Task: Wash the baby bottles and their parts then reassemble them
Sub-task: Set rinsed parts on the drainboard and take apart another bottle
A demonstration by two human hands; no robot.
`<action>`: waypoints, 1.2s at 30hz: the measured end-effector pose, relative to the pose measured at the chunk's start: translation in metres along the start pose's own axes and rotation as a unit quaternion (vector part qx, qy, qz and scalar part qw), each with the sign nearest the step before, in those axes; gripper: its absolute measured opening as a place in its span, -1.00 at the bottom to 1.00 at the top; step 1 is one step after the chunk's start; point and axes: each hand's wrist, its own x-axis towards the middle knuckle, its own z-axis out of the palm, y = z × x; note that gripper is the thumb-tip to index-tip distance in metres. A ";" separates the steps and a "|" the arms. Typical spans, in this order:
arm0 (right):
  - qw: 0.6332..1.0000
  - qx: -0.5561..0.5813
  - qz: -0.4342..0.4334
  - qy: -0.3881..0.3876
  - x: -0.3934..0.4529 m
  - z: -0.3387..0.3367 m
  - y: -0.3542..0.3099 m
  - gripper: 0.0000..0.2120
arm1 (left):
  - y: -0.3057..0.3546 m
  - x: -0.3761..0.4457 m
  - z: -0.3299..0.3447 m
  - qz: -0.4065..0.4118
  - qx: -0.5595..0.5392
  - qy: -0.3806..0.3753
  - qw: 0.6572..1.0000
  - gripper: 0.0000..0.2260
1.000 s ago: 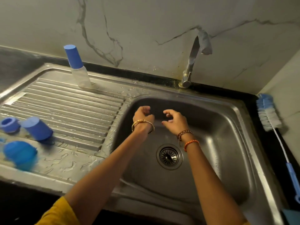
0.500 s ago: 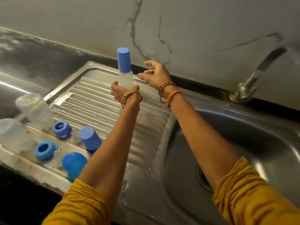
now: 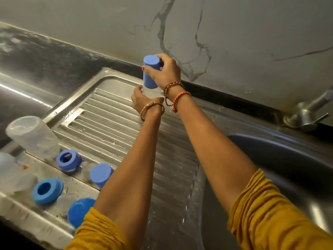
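Behind the ribbed steel drainboard: clear plastic baby bottle, braced by left hand.
Right hand grips its tall blue cylindrical cap, probably to remove it.

Steel tap at right beside sink basin; veined marble wall behind dark counter

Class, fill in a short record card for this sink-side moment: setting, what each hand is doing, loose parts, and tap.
setting: steel draining board beside a sink basin
right hand: grips the blue cap on top of the bottle
left hand: holds the clear bottle just below the cap
loose parts at the board's near-left edge: two blue rings, two blue caps, an upturned clear bottle
tap: no water visible
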 end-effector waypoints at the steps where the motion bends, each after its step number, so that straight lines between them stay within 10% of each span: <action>1: 1.000 -0.001 -0.004 0.004 -0.002 -0.004 0.001 -0.58 | 0.000 -0.003 0.000 0.009 0.005 0.002 1.000 -0.42; 7: 0.986 0.134 0.060 0.080 -0.037 -0.068 0.015 -0.74 | 0.006 -0.044 -0.011 0.190 0.136 -0.024 0.972 -0.41; 13: 0.936 0.310 0.133 0.102 -0.118 -0.164 0.057 -0.90 | 0.001 -0.110 -0.006 0.444 0.231 -0.083 0.862 -0.51; 20: 0.970 0.057 0.229 -0.058 -0.254 -0.281 0.126 -0.66 | -0.034 -0.227 0.023 0.706 0.184 -0.067 0.681 -0.70; 24: 0.926 -0.137 0.305 -0.174 -0.308 -0.299 0.152 -0.56 | -0.061 -0.298 0.040 0.753 0.173 -0.080 0.629 -0.93; 36: 0.967 -0.166 0.191 -0.032 -0.360 -0.305 0.218 -0.75 | -0.099 -0.349 0.038 0.568 0.284 -0.264 0.726 -0.75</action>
